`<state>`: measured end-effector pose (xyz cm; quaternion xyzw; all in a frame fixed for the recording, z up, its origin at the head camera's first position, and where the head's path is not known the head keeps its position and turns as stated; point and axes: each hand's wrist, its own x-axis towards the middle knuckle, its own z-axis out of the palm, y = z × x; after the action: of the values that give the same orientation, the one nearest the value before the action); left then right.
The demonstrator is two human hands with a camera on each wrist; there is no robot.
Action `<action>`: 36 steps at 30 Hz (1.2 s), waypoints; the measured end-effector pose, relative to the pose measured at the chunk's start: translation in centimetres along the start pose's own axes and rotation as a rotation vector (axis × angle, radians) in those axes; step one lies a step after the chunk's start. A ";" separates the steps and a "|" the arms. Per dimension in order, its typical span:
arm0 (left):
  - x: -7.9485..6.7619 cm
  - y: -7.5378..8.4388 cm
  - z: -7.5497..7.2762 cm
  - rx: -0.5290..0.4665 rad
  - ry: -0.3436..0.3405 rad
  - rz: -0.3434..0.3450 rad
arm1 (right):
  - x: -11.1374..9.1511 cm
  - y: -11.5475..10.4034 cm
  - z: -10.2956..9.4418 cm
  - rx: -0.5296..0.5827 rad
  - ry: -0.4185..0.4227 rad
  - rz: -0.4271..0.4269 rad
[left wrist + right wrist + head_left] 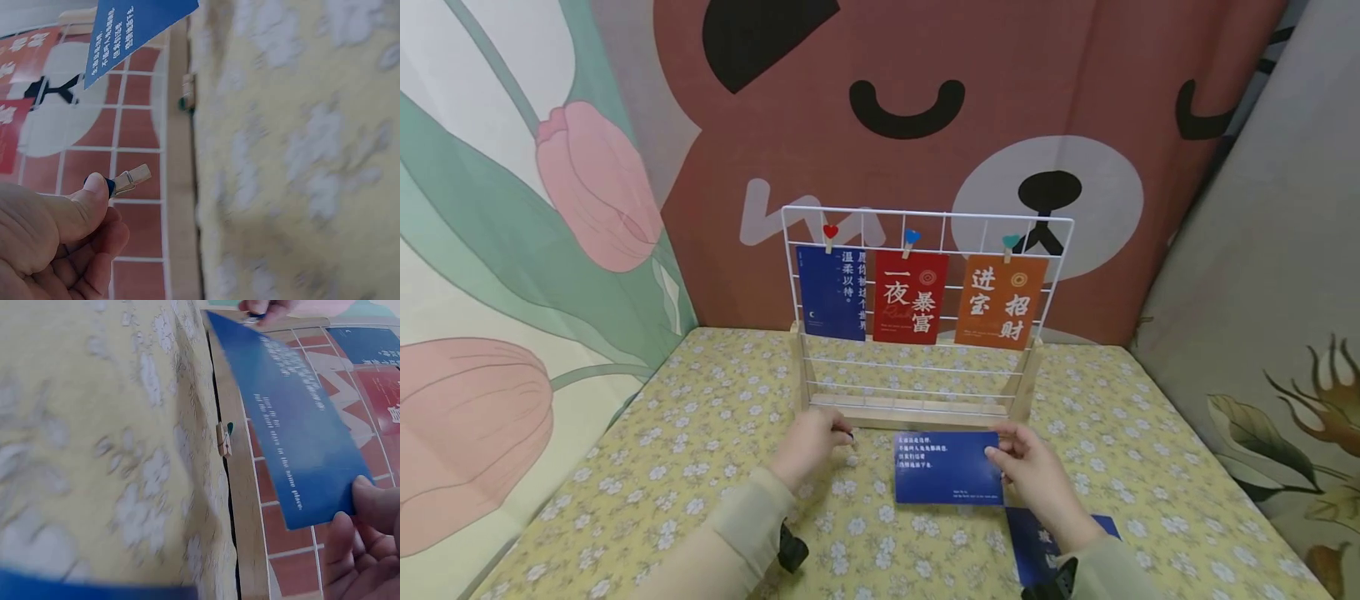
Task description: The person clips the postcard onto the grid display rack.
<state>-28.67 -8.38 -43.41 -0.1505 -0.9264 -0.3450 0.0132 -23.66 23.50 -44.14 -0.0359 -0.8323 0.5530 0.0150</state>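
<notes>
My right hand (1033, 471) pinches a blue card (943, 479) with white writing by its right edge, held up in front of the rack. Between thumb and finger, my left hand (69, 237) holds a small wooden clothespin (132, 179) by its dark end, its bare wooden tip pointing away. A white wire grid rack (917, 367) on a wooden stand faces me. Clipped along its upper part are a blue card (827, 292), a red card (910, 321) and an orange card (988, 329), each under a heart-topped clothespin.
Another blue card (1026, 533) lies on the flowered tablecloth (700, 450), partly under my right forearm. A clothespin with a green top (224, 440) rests at the wooden base (240, 506) of the rack. Printed cloth (880, 167) hangs behind the table.
</notes>
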 end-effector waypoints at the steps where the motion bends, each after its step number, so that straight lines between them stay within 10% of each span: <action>1: 0.0 0.1 -0.4 -0.003 0.007 -0.005 | 0.2 -0.2 0.2 0.005 0.006 -0.019; 13: 0.9 1.0 -4.1 0.020 0.146 -0.093 | 3.6 -2.5 4.1 0.068 0.044 -0.170; 36: 2.9 3.4 -5.3 0.197 0.322 0.067 | 7.9 -5.1 11.4 0.200 0.054 -0.231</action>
<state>-30.87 -8.51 -36.84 -0.1222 -0.9359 -0.2719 0.1875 -32.49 11.71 -43.99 0.0470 -0.7708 0.6267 0.1042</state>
